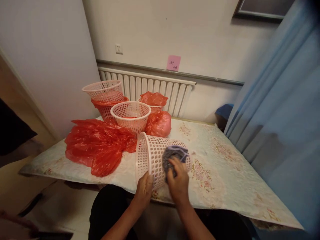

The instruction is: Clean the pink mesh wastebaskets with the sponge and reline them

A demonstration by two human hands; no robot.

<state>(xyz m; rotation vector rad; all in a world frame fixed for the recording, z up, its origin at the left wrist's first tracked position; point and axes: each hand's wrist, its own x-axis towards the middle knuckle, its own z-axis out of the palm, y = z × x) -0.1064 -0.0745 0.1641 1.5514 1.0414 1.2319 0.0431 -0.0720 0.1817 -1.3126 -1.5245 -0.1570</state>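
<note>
A pale pink perforated plastic basket (155, 146) lies on its side on the table in front of me, its open mouth facing left. My left hand (145, 187) grips the basket's rim at the near lower edge, fingers partly hidden inside it. In my right hand (178, 181) is a dark grey cloth (172, 155) with a lighter edge, pressed against the basket's outer side near its base. The fingers are bent over the cloth.
A crumpled red plastic bag (100, 146) lies left of the basket. Behind stand a white basket (131, 115), stacked baskets (103, 90), a basket with red plastic (153, 100) and a red bundle (160, 123). A flowered cloth (225, 173) covers the table; a blue curtain (280, 116) hangs right.
</note>
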